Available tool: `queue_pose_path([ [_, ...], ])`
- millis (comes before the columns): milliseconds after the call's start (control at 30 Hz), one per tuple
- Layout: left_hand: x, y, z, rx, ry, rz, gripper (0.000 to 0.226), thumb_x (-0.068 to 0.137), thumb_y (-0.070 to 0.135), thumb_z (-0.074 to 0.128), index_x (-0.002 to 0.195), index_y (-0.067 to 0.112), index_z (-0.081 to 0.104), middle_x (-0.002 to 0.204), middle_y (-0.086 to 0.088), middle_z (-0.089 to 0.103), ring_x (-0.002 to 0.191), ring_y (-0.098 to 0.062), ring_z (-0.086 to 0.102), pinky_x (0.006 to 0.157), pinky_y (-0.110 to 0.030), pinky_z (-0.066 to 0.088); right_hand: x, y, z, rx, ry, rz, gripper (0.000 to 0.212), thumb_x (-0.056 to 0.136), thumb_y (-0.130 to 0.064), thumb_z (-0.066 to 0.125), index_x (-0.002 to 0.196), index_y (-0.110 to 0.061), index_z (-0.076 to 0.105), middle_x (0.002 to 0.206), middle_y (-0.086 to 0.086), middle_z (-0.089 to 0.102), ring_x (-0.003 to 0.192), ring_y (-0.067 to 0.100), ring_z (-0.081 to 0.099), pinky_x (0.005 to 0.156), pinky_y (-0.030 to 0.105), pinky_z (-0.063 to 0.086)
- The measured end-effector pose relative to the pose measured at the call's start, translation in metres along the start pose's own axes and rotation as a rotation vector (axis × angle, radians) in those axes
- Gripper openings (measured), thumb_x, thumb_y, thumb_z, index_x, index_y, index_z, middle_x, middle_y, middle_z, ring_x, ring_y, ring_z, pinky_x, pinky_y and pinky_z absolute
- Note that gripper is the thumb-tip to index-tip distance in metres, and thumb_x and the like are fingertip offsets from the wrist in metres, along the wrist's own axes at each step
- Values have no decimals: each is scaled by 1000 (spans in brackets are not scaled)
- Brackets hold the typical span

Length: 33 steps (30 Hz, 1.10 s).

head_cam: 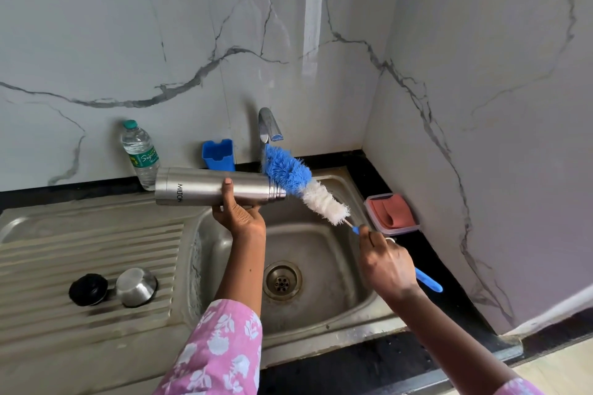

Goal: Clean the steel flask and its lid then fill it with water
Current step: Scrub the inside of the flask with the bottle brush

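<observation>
My left hand (239, 213) grips the steel flask (199, 186) from below and holds it sideways over the sink, its open mouth pointing right. My right hand (386, 261) holds the blue handle of a bottle brush (298, 181). The brush's blue and white bristles lie outside the flask, just in front of its mouth and under the tap (268, 125). On the drainboard at the left lie the black inner stopper (88, 289) and the steel cup lid (136, 286), upside down.
The steel sink basin (321, 253) with its drain lies below the hands. A plastic water bottle (141, 154) and a blue holder (218, 154) stand at the back wall. A clear box with a pink cloth (391, 212) sits at the right corner. No water runs from the tap.
</observation>
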<state>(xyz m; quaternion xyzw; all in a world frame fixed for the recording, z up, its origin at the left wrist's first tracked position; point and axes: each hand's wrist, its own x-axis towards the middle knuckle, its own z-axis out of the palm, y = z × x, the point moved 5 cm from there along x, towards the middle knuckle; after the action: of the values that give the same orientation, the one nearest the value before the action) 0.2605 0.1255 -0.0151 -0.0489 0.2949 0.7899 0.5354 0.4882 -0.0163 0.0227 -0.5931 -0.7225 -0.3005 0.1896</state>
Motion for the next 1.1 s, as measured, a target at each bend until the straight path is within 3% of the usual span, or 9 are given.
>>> queue_pose_path([
  [100,5,0,-2,-1,40,6,33,79,16,72,100,26,48,129,-9,58,119,-28,56,101,-58,41,-4,-3,1,-1,-19,-14,37,71,-1,40,95,9,67,59,11,55,38,25,54,30,27,39],
  [200,9,6,-2,-12,63,7,44,75,22,75,104,27,43,130,-7,56,119,-26,55,101,-55,42,-20,-2,0,17,-28,-19,38,67,0,54,104,7,56,59,10,54,39,24,53,30,27,39],
  [300,13,10,-2,-39,52,75,54,65,22,84,101,23,43,121,-8,62,112,-27,61,92,-52,50,-28,-4,-2,18,-30,-41,39,69,-1,49,107,6,49,59,9,54,39,22,52,31,28,41],
  [400,7,8,-5,2,44,87,45,72,17,80,98,25,44,114,-3,63,109,-25,62,80,-41,56,-17,-4,-5,16,-30,-18,37,71,-1,42,102,8,58,58,9,54,39,23,53,30,27,40],
  [567,2,4,-5,24,-4,28,32,77,12,75,98,24,54,120,-7,63,113,-28,61,91,-57,49,4,-10,-2,37,-94,-9,44,70,-1,34,94,10,68,58,11,56,37,25,54,29,27,39],
  [700,7,10,-8,18,22,51,33,77,9,73,95,25,50,108,-3,64,112,-31,60,90,-55,48,-7,-13,-4,46,-91,-19,41,69,-1,34,103,9,56,56,10,54,37,24,52,29,27,39],
  [833,16,16,-15,-49,95,72,51,75,11,73,115,20,41,126,-11,58,113,-29,60,97,-54,46,-23,-13,-7,57,-80,-42,41,68,1,35,107,7,46,57,8,53,37,22,51,29,26,38],
  [933,7,12,-15,-90,101,51,66,71,15,79,118,22,33,124,-9,58,106,-28,63,86,-60,50,-15,-13,-7,53,-70,-31,41,68,1,35,107,8,46,57,9,53,37,23,52,30,26,38],
  [1100,-3,3,-14,-75,78,1,73,70,16,80,124,23,31,126,-7,56,109,-28,61,88,-64,47,6,-18,-5,41,-95,-31,41,71,2,33,99,12,61,58,11,55,35,24,52,29,26,38],
])
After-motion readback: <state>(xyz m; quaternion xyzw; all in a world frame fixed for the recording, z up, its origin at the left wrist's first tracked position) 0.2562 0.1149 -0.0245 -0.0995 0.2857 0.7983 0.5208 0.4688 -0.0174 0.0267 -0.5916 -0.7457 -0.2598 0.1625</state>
